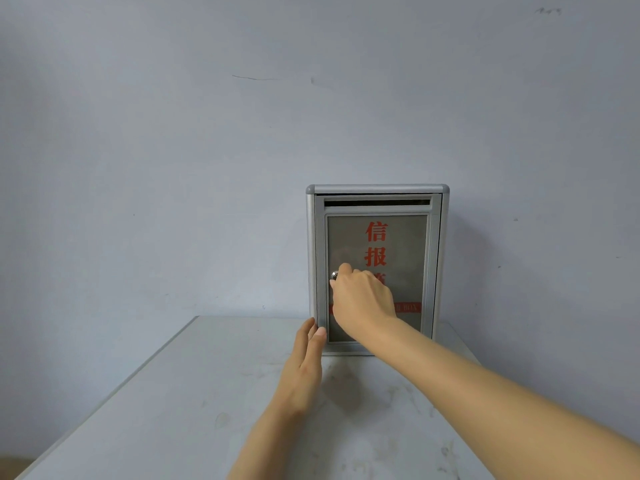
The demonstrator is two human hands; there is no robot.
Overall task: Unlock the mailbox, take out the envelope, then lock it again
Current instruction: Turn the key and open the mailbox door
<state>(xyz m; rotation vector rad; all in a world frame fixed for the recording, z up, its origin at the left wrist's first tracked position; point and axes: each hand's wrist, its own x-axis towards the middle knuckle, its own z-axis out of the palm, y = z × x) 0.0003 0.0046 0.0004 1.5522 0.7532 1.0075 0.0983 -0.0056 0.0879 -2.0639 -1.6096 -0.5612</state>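
A grey metal mailbox (377, 265) with an aluminium frame stands upright at the far edge of a white, faintly stained tabletop (194, 403), right of the frame's centre, its back close to a pale blue-grey wall (207, 133). A dark letter slot (376, 203) runs across the top of its front, and the door panel below it carries large red characters (376, 244) printed in a column, the lowest partly hidden. A narrow red strip (408, 308) crosses the lower part of the panel. The door sits flush in its frame. The person's right hand (362, 299) reaches in from the lower right of the frame, its bare forearm crossing the table, and its fingers are curled and pinched at the round silver lock (334, 276) on the left side of the door; whether they hold a key cannot be told, since the knuckles cover that spot. The left hand (304, 365) comes up from the bottom centre with fingers straight and relaxed, gripping nothing, the fingertips (320, 332) resting against the lower left corner of the mailbox. No envelope shows outside the box, and the panel is too cloudy to tell what lies within. Thin dark scuffs (254, 77) mark the wall in the upper middle of the frame
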